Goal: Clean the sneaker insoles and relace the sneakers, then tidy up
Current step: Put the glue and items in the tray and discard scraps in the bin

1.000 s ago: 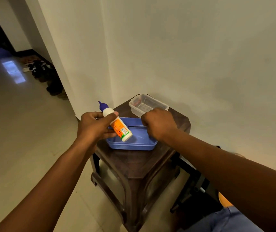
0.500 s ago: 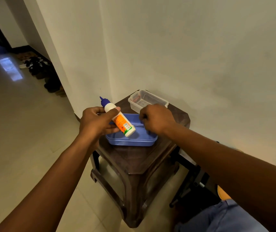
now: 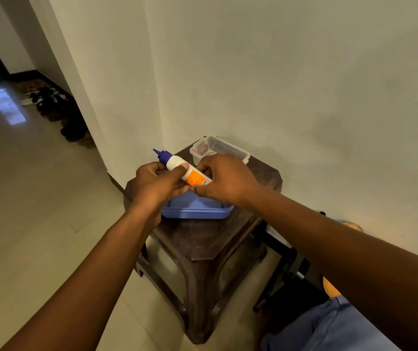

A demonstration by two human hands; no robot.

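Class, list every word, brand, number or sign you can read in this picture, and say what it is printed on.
None can be read.
Bottle, held by the left hand and the right hand: its orange label carries print, too small and blurred to read.
Blue tray, clear container, stool: no text visible.

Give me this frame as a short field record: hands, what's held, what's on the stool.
left hand: grips bottle, thumb over its white body
right hand: fingers curled at the bottle's lower end
bottle: white, orange label, blue nozzle cap on, tilted, nozzle up-left, held above tray
blue tray: on stool, near side
clear container: on stool, behind tray, no lid
stool: dark brown, against wall
shoes: on floor, far left
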